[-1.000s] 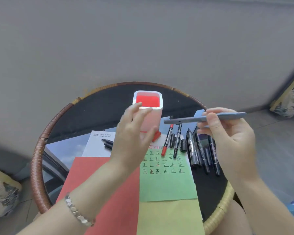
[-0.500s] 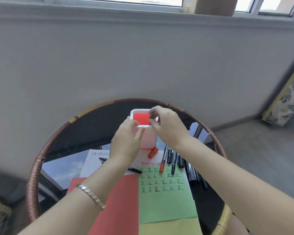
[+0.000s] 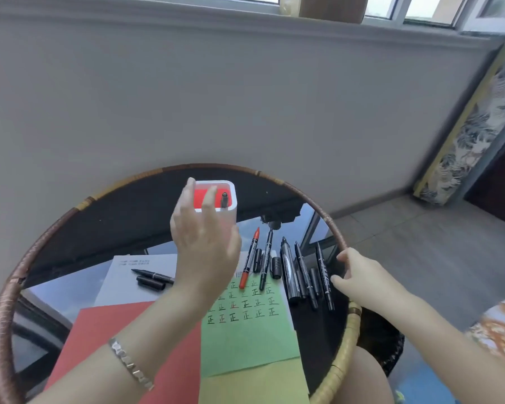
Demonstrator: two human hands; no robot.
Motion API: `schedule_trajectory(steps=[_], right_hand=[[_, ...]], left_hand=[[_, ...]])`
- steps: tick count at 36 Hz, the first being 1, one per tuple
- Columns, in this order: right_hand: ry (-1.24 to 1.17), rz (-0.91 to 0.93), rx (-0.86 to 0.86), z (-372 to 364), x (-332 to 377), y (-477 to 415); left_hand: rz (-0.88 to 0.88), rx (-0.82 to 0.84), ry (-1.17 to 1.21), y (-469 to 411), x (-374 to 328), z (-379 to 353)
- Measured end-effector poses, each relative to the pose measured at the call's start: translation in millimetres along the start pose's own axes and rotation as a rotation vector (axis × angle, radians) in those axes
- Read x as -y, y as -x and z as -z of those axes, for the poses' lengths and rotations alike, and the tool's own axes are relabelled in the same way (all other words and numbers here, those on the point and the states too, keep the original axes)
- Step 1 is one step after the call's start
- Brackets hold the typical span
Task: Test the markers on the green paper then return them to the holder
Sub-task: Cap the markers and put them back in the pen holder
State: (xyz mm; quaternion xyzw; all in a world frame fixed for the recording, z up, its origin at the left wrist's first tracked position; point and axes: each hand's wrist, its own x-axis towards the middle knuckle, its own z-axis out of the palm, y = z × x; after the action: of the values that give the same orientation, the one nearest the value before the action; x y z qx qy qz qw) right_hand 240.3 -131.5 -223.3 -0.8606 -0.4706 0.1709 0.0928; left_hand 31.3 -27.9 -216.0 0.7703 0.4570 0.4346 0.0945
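So, the round surface (image 3: 129,217) carries green paper (image 3: 245,339) with rows of 正 written on it. The left hand (image 3: 204,246), grip open, fingers straight, sits against the white holder (image 3: 230,211), which has one marker (image 3: 224,199) inside. The right hand (image 3: 362,281), grip open, touches the black markers (image 3: 289,272).

A round table with a dark, reflective glass top and a wrapped rattan rim (image 3: 82,205) stands against a plain grey wall (image 3: 187,97). On it a red paper sheet (image 3: 123,330) lies at the near left. A yellow paper sheet (image 3: 254,383) lies at the near edge, and a white printed sheet (image 3: 129,275) lies behind the red one. A flower-patterned panel (image 3: 473,126) leans at the right above the grey tiled floor (image 3: 420,243).
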Motion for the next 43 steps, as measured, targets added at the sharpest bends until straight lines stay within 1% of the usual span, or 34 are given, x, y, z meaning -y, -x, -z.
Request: schedule_trajectory(steps=[2,5,8,10,12,15,17,20,24,26,29,34,35,38,40,43], right_hand=[[-0.008,-0.005,-0.011,-6,-4,-2],[-0.037,0.011,-0.064,-10,-7,-6],[-0.105,0.042,-0.108,-14,-6,-6],[-0.13,0.071,-0.129,-16,-4,-6],[-0.127,0.088,-0.131,-18,-3,-5],[-0.139,0.089,-0.118,-18,-3,-3],[-0.121,0.091,-0.101,-18,-4,-2],[-0.133,0.08,-0.109,-18,-6,-2],[-0.312,0.016,-0.15,-16,-13,-2],[-0.401,0.022,-0.174,-12,-16,1],[-0.507,0.059,-0.192,-5,-18,7],[-0.646,0.138,-0.152,1,-10,19],[-0.663,0.163,-0.149,1,-7,21],[-0.663,0.215,-0.154,-1,5,26],[-0.691,0.245,-0.148,-3,15,28],[-0.703,0.296,-0.157,-5,33,33]], left_hand=[[-0.101,0.043,0.033,10,-11,-9],[-0.196,0.171,0.062,24,-28,-24],[-0.338,0.316,0.018,33,-41,-39],[-0.341,0.485,-0.007,36,-52,-47],[-0.289,0.654,-0.046,36,-58,-58],[-0.253,0.771,-0.122,34,-65,-72],[-0.245,0.809,-0.148,34,-66,-78],[-0.243,0.754,-0.158,36,-63,-82],[-0.238,0.668,-0.117,37,-64,-82],[-0.213,0.556,0.006,37,-68,-75],[-0.03,0.428,0.315,31,-72,-55],[0.194,0.228,0.648,20,-58,-19],[0.235,0.191,0.679,19,-53,-12],[0.329,0.122,0.663,19,-36,4],[0.432,0.124,0.701,21,-26,12],[0.624,0.187,0.805,25,-15,24]])
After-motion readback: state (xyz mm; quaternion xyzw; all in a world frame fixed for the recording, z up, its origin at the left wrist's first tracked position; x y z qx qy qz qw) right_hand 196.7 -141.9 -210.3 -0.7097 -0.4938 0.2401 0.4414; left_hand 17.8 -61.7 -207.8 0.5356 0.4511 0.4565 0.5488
